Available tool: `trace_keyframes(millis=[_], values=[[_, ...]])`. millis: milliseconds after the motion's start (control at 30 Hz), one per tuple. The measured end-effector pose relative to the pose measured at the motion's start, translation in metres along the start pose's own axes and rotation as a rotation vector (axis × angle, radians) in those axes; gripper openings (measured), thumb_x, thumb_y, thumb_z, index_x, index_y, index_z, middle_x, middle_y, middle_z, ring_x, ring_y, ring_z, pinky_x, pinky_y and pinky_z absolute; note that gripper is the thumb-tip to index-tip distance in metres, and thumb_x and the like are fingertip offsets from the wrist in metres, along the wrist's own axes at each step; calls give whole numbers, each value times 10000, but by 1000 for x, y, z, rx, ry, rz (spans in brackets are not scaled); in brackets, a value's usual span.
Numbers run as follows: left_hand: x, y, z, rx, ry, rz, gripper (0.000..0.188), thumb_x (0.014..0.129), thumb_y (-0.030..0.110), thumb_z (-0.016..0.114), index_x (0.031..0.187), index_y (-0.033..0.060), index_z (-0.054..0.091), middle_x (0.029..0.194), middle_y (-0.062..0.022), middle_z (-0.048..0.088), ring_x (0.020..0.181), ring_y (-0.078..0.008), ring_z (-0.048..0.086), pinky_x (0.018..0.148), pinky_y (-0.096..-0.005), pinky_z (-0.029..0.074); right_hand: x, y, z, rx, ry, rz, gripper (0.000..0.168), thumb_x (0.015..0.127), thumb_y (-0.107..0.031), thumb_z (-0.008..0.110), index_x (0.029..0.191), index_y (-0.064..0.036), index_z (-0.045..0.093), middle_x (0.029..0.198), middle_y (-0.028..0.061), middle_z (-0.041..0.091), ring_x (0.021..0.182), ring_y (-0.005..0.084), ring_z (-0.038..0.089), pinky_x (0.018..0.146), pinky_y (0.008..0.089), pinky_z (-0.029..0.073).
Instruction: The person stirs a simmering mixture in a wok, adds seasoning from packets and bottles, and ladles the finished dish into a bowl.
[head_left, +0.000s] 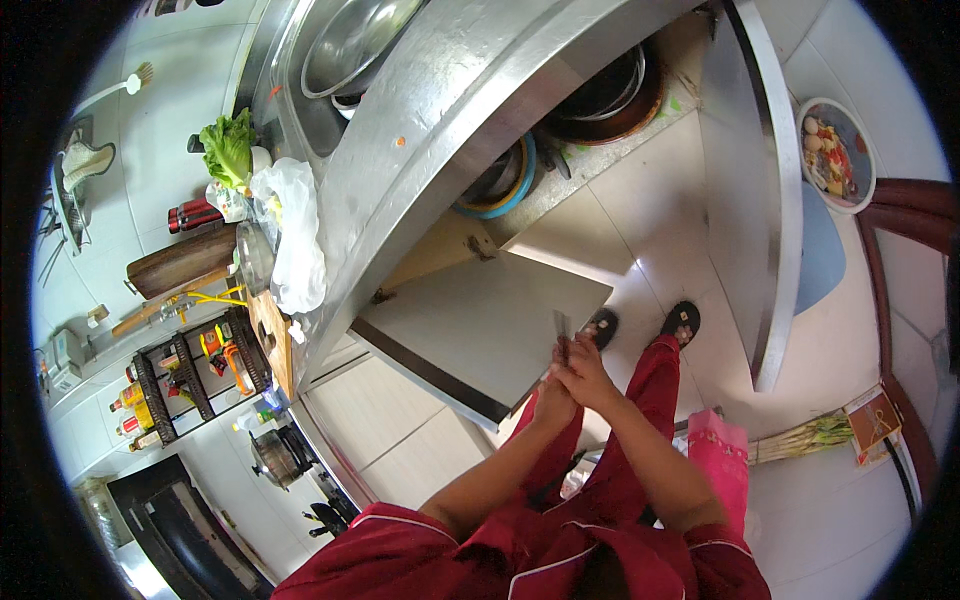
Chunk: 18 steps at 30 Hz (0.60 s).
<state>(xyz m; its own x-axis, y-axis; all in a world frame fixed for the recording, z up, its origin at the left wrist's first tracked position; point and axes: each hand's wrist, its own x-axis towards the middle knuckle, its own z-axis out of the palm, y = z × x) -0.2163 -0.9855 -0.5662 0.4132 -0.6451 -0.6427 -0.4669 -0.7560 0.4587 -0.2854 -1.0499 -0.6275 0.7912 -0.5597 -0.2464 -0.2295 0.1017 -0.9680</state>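
Observation:
My left hand (553, 399) and my right hand (585, 369) meet in front of my body, over an open cabinet door. A thin, greyish flat object (561, 325) sticks up from the fingers of my right hand; its exact kind is unclear. The left fingers are partly hidden, so their hold on it cannot be told. Below the steel counter (420, 135), the grey cabinet door (480, 322) stands open beside my hands. Inside the cabinet are a blue-rimmed basin (531, 169) and dark round pans (611, 97).
A second open door (739, 187) stands to the right. Beyond it is a bowl with eggs (838, 154). Lettuce (227, 146), a white plastic bag (296, 240) and a wooden board (271, 334) lie on the counter. A pink bag (718, 465) and green onions (802, 442) are low at right.

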Motion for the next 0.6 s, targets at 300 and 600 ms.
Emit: trace_keyframes(millis=[300,600], values=[[-48,-30,13,-241,-266,-728,923,781,173,523,1393,82,-162,1249,-317,419,1167,-366,444,974,-344,349,-10,-7,-32,468,477,313,209,937,-238,472,892,-46,540,629,-35,438,571,54,399,514,222,341],[199,-44,5,-213,604,-220,495,851,366,566,1129,-43,538,991,-191,616,887,-284,592,763,-384,467,-35,54,-10,838,451,710,116,897,-192,535,892,-76,530,574,-58,395,441,39,346,385,200,258]])
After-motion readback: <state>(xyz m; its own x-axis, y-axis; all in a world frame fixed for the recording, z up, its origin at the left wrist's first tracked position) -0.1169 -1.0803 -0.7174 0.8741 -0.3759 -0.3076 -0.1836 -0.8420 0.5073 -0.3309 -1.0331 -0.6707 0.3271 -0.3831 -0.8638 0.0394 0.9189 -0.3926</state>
